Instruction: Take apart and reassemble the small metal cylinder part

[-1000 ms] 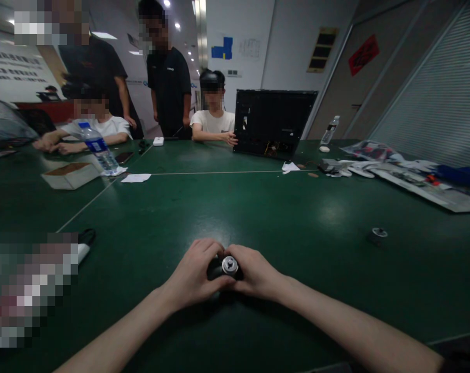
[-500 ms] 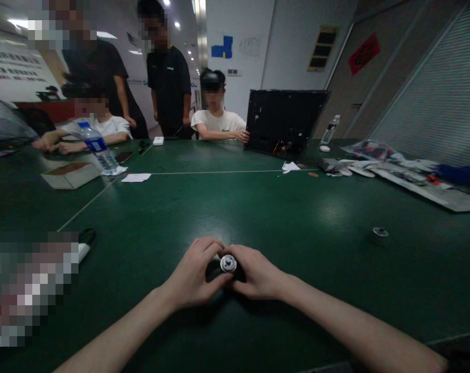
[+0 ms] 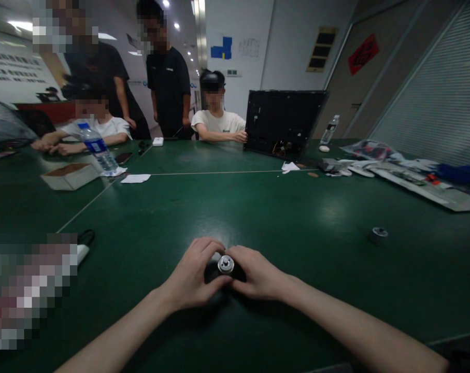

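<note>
My left hand (image 3: 195, 273) and my right hand (image 3: 257, 273) meet at the near middle of the table, both closed with fingertips and thumbs coming together. Between them is a small round metal part (image 3: 226, 264), silver on top with a raised centre like a motor's shaft. Its lower body is hidden in shadow and behind my fingers. Off to the right on the green table stands a similar small dark cylinder (image 3: 380, 234) with a silver top.
A black panel (image 3: 283, 122) stands upright across the table, held by a seated person (image 3: 219, 124). Loose parts and a white board (image 3: 425, 186) lie at the right. At the left are a water bottle (image 3: 98, 149), an open box (image 3: 69, 177) and a blurred-out item (image 3: 32, 290).
The metal part has shifted very slightly left between my fingers. Both hands stay almost in place.
</note>
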A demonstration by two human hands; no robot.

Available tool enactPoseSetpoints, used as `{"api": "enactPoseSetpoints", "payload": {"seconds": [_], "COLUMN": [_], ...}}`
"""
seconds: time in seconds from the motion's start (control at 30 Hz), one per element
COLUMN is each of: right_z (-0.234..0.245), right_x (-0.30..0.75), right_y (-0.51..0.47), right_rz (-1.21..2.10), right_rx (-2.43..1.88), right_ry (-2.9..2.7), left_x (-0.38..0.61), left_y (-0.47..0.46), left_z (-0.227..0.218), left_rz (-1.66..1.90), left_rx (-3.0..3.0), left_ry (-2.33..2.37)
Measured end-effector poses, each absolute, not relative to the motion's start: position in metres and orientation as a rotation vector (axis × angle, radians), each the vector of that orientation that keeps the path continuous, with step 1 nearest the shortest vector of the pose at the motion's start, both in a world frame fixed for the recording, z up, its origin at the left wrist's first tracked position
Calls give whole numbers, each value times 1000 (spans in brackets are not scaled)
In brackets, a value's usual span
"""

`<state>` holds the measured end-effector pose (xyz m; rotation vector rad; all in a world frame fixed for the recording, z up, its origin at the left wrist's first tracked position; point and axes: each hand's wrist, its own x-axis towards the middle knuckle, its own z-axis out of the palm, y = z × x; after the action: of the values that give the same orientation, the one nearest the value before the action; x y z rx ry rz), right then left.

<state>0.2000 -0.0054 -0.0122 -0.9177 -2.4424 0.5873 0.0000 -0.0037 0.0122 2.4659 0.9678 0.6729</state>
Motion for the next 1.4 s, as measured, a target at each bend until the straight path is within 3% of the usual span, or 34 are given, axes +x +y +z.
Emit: {"api": "enactPoseSetpoints", "payload": {"seconds": [1.4], "right_z": [-8], "right_x": [202], "right_y": [-9], "right_rz": [705], "right_rx": [-945], "right_ry": [-2371], "left_x": [4], "left_y": [-3], "left_z": [18], "left_rz": [682], "left_rx": [2449], "left_ry": [1018]}}
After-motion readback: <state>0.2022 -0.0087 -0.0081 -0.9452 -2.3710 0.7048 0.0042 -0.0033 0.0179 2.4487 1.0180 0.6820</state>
